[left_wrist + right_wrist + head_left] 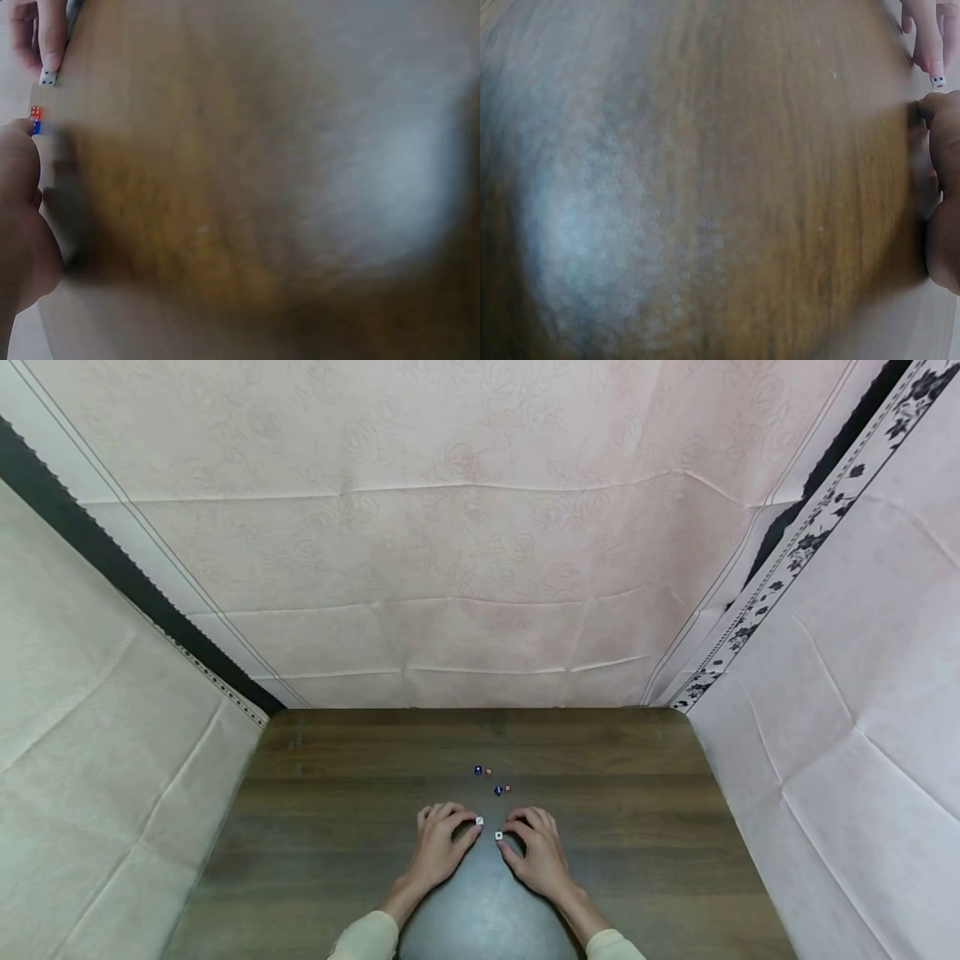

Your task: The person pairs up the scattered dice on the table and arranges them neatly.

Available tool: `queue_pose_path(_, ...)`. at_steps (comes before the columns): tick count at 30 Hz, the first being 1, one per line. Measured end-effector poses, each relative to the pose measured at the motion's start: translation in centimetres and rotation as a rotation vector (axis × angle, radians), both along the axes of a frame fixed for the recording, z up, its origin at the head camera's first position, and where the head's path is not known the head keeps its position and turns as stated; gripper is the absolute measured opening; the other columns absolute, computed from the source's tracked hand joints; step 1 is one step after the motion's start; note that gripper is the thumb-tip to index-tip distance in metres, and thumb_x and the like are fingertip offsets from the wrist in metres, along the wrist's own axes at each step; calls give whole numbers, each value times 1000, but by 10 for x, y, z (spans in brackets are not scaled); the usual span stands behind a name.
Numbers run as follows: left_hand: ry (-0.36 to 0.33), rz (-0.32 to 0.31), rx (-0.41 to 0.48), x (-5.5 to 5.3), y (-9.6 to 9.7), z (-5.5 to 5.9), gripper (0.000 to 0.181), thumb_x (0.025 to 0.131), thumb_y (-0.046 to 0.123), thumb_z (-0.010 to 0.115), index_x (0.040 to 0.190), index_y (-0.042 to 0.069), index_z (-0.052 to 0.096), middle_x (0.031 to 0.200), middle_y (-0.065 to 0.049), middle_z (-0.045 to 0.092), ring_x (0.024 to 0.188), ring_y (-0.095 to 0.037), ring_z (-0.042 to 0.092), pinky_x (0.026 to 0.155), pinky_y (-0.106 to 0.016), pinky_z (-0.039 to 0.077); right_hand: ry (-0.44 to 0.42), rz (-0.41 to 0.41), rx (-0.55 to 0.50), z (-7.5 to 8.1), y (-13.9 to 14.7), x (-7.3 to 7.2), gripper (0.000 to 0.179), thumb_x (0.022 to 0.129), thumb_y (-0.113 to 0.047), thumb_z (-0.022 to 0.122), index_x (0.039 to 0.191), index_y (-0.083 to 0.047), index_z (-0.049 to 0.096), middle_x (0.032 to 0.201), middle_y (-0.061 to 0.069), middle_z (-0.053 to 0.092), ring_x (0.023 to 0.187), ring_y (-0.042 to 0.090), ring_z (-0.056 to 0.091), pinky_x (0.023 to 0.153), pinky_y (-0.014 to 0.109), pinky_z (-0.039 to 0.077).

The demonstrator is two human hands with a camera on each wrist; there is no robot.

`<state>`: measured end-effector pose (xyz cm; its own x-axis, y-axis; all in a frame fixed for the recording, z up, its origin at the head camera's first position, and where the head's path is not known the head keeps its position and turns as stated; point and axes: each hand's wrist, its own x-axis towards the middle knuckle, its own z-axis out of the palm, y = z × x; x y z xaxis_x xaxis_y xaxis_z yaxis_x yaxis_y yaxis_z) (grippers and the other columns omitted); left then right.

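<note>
My left hand (438,841) pinches a white die (479,821) between thumb and index finger, low over the table. Facing it, my right hand (538,852) holds another white die (498,836) the same way, a little nearer to me. Dark pips show on the right hand's die (48,77) in the left wrist view. The right wrist view shows the left hand's die (937,81) at its fingertips. Just beyond the hands lie a blue die (477,770) beside a red die (488,772), and a second blue die (498,791) beside a second red die (507,788).
The brown wood-grain table (337,827) has rounded far corners. Pale cloth hangs behind it (465,552), and further cloth panels stand on the left (112,760) and right (840,735). A greyish sheen lies on the tabletop between the forearms.
</note>
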<state>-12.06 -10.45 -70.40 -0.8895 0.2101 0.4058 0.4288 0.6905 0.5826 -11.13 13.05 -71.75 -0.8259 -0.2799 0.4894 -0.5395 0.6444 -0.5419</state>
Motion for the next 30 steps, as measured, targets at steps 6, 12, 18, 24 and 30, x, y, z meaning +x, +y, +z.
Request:
queue_pose_path(6,75,-46,20,8,4,-2,14,95,20,93,107,17,87,107,2,78,108,-24,71,102,-57,43,30,5,-2,-1,1,-1,19,89,-15,96,103,-16,84,117,7,75,118,32,66,107,59,46)
queue_pose_path(12,78,-77,18,12,8,-7,14,95,22,93,107,17,88,109,0,78,115,-30,70,105,-62,44,46,-3,3,-2,1,-1,20,88,-14,97,102,-15,84,116,6,75,118,30,66,106,59,46)
queue_pose_path(18,59,-79,28,14,11,-8,15,96,24,93,108,17,88,112,-1,78,118,-32,69,106,-64,41,15,1,-3,-2,0,0,19,89,-15,97,104,-15,85,117,7,76,118,32,66,107,62,47)
queue_pose_path(24,48,-59,6,15,14,-10,15,95,27,93,107,20,88,113,0,78,120,-32,67,107,-63,38,13,-1,-3,-2,0,1,19,89,-15,97,103,-15,84,117,7,76,118,31,67,106,61,47)
queue_pose_path(30,53,-56,12,15,15,-11,15,95,26,93,106,18,88,114,-2,78,119,-35,67,108,-66,36,44,0,3,-2,0,0,20,88,-14,98,103,-15,84,116,7,76,117,30,67,105,60,47)
